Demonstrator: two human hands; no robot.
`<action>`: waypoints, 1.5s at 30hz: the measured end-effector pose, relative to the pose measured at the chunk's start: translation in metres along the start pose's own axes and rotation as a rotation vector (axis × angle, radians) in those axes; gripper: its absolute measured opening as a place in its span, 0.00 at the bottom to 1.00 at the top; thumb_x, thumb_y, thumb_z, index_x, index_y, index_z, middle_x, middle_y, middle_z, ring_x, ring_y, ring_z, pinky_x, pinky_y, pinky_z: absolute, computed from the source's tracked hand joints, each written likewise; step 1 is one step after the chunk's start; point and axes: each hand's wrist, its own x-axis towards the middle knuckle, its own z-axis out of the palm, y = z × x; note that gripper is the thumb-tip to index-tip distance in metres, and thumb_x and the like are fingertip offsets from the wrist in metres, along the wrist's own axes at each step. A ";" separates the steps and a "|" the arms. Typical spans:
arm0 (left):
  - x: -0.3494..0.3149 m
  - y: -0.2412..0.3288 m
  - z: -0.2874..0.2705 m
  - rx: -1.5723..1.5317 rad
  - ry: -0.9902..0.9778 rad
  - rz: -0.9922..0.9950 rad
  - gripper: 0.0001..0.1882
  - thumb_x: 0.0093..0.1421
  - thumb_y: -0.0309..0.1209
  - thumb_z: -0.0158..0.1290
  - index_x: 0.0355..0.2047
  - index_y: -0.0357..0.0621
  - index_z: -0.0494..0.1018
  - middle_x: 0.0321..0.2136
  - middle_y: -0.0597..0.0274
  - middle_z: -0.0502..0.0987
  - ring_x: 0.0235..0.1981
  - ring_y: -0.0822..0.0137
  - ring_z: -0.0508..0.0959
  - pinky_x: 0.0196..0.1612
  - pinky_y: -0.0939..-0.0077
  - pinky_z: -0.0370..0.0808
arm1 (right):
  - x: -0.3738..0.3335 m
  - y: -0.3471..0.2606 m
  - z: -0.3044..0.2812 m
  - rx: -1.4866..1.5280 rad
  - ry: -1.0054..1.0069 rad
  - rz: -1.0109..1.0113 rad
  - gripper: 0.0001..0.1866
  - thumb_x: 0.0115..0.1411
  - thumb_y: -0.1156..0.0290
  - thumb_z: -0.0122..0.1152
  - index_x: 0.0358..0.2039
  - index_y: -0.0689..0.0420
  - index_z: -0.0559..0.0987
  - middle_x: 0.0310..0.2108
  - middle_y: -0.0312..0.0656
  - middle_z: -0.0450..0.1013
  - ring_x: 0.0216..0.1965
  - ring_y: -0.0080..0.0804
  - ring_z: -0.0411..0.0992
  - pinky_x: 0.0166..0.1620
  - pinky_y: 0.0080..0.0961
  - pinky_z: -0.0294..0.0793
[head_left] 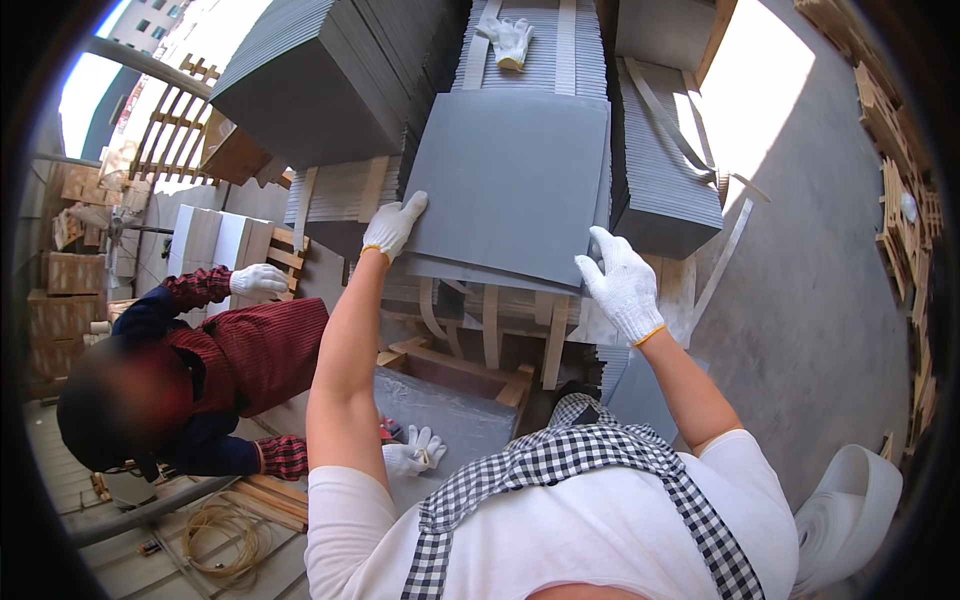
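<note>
A flat, square grey panel lies on top of a stack of thin panels in front of me, slightly askew over another sheet at its right and near edges. My left hand, in a white knit glove, is closed on the panel's left edge near the close corner; some fingertips are hidden. At the right edge is my right hand, also white-gloved, with thumb and fingers apart and the tips against or very near the panel. A loose white glove rests on the ribbed stack beyond.
Tall grey stacks stand at left, and a strapped stack at right. A co-worker in a dark red apron and white gloves bends beside my left arm. A white roll stands at lower right, wooden pallets along the far right.
</note>
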 end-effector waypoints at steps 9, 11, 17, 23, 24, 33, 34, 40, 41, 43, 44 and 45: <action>-0.003 0.013 0.012 0.189 0.212 0.029 0.46 0.66 0.66 0.26 0.45 0.36 0.80 0.47 0.37 0.78 0.53 0.38 0.75 0.57 0.52 0.69 | 0.126 -0.078 0.128 -0.385 0.021 -0.803 0.32 0.67 0.45 0.47 0.60 0.57 0.70 0.66 0.46 0.64 0.68 0.46 0.58 0.68 0.55 0.53; -0.008 0.012 0.007 0.188 0.214 0.010 0.45 0.67 0.65 0.26 0.45 0.39 0.80 0.47 0.39 0.79 0.53 0.39 0.75 0.56 0.52 0.69 | 0.172 -0.066 0.125 -0.460 0.076 -0.674 0.34 0.68 0.43 0.43 0.64 0.55 0.67 0.67 0.44 0.62 0.69 0.44 0.55 0.68 0.57 0.50; -0.011 0.004 0.012 0.125 0.209 -0.009 0.44 0.66 0.65 0.27 0.44 0.39 0.81 0.47 0.40 0.79 0.52 0.40 0.76 0.56 0.53 0.70 | 0.203 0.058 0.016 -0.770 0.241 -0.010 0.42 0.68 0.36 0.36 0.69 0.56 0.61 0.72 0.46 0.54 0.73 0.45 0.49 0.69 0.62 0.43; -0.009 0.011 0.011 0.143 0.229 -0.045 0.45 0.66 0.66 0.27 0.45 0.38 0.80 0.47 0.39 0.79 0.52 0.40 0.76 0.56 0.52 0.70 | 0.115 -0.010 0.070 -0.629 0.163 -0.276 0.40 0.67 0.41 0.45 0.68 0.59 0.63 0.71 0.50 0.56 0.72 0.47 0.50 0.70 0.59 0.42; -0.006 0.011 0.012 0.140 0.218 -0.043 0.45 0.66 0.66 0.27 0.45 0.37 0.80 0.47 0.39 0.79 0.52 0.40 0.76 0.56 0.51 0.70 | 0.100 -0.033 0.088 -0.551 0.123 -0.378 0.40 0.66 0.41 0.47 0.67 0.60 0.64 0.70 0.50 0.57 0.72 0.47 0.51 0.70 0.59 0.43; 0.009 -0.017 0.014 -0.028 0.144 -0.021 0.45 0.66 0.66 0.29 0.47 0.36 0.79 0.47 0.38 0.78 0.54 0.40 0.75 0.58 0.53 0.68 | 0.193 0.004 0.052 -0.641 0.100 -0.263 0.40 0.68 0.40 0.40 0.69 0.58 0.61 0.72 0.50 0.52 0.74 0.45 0.46 0.71 0.57 0.39; 0.006 -0.014 0.012 -0.009 0.174 -0.033 0.45 0.66 0.66 0.28 0.47 0.35 0.79 0.47 0.37 0.78 0.54 0.39 0.74 0.58 0.53 0.67 | 0.220 0.010 0.047 -0.627 0.140 -0.196 0.41 0.68 0.39 0.40 0.70 0.58 0.60 0.72 0.50 0.52 0.74 0.45 0.45 0.71 0.57 0.38; 0.011 -0.003 0.018 -0.297 0.272 -0.136 0.50 0.67 0.67 0.26 0.49 0.26 0.75 0.50 0.33 0.76 0.55 0.39 0.74 0.58 0.55 0.68 | 0.237 -0.091 0.158 -0.482 0.281 -0.606 0.36 0.65 0.43 0.46 0.62 0.61 0.69 0.64 0.50 0.63 0.67 0.46 0.56 0.67 0.58 0.49; 0.011 -0.012 0.023 -0.492 0.362 -0.145 0.50 0.67 0.67 0.26 0.50 0.24 0.73 0.50 0.33 0.76 0.55 0.41 0.75 0.58 0.55 0.69 | 0.207 -0.118 0.177 -0.443 0.175 -0.695 0.36 0.64 0.43 0.49 0.62 0.60 0.69 0.64 0.49 0.64 0.67 0.46 0.57 0.67 0.57 0.51; 0.022 -0.058 0.028 -0.761 0.505 -0.197 0.50 0.67 0.68 0.29 0.51 0.23 0.72 0.48 0.39 0.78 0.50 0.49 0.78 0.52 0.60 0.73 | 0.134 -0.144 0.180 -0.307 -0.001 -0.875 0.34 0.61 0.48 0.55 0.60 0.60 0.70 0.62 0.50 0.65 0.65 0.47 0.60 0.66 0.56 0.54; 0.015 -0.050 0.021 -0.973 0.316 -0.220 0.48 0.67 0.68 0.30 0.45 0.28 0.76 0.43 0.43 0.80 0.45 0.52 0.79 0.48 0.60 0.76 | 0.108 -0.139 0.166 -0.248 -0.051 -0.918 0.33 0.60 0.51 0.58 0.59 0.60 0.70 0.62 0.51 0.66 0.64 0.48 0.62 0.65 0.56 0.56; 0.014 -0.058 0.008 -0.899 0.105 -0.193 0.47 0.66 0.70 0.31 0.42 0.32 0.76 0.38 0.50 0.80 0.36 0.60 0.79 0.38 0.67 0.76 | 0.081 -0.126 0.156 -0.236 -0.086 -0.951 0.32 0.59 0.52 0.60 0.58 0.60 0.72 0.62 0.49 0.66 0.64 0.47 0.61 0.65 0.55 0.56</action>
